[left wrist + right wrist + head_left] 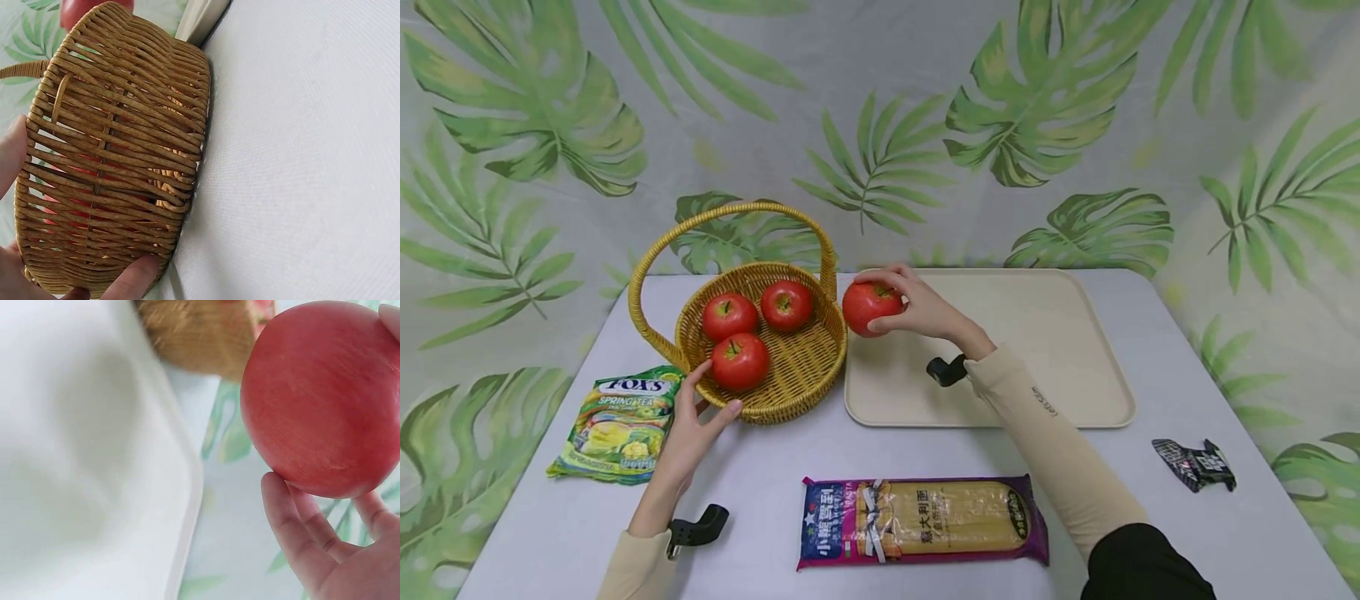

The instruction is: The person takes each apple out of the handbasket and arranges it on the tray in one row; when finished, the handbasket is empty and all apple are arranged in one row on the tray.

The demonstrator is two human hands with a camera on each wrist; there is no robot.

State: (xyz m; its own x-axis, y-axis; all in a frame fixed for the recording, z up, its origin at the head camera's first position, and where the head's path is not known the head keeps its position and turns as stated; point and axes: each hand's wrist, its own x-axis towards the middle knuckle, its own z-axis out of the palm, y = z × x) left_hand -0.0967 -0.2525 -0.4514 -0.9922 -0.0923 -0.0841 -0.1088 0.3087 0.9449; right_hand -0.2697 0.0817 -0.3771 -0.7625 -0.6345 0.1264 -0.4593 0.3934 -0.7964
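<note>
A red apple [867, 308] is gripped between the thumb and fingers of my right hand [917, 307], over the left end of the beige tray [1000, 350] and close to the basket's right rim. The yellow wicker basket [801, 367] stands on the table with its handle up. Three red apples [741, 362] lie inside it, toward the left and back. My left hand [695, 429] holds the basket's front left side, thumb at the rim and fingers against the woven wall [119, 156]. In the right wrist view the held apple [322, 400] shows clear of the tray surface.
Left of the basket lies a green bag of FOX'S sweets [621, 429]. A purple pack of pasta [925, 521] lies at the front middle. A small black-and-white wrapper [1195, 465] is near the table's right edge. Leaf-print cloth [872, 167] hangs behind the table.
</note>
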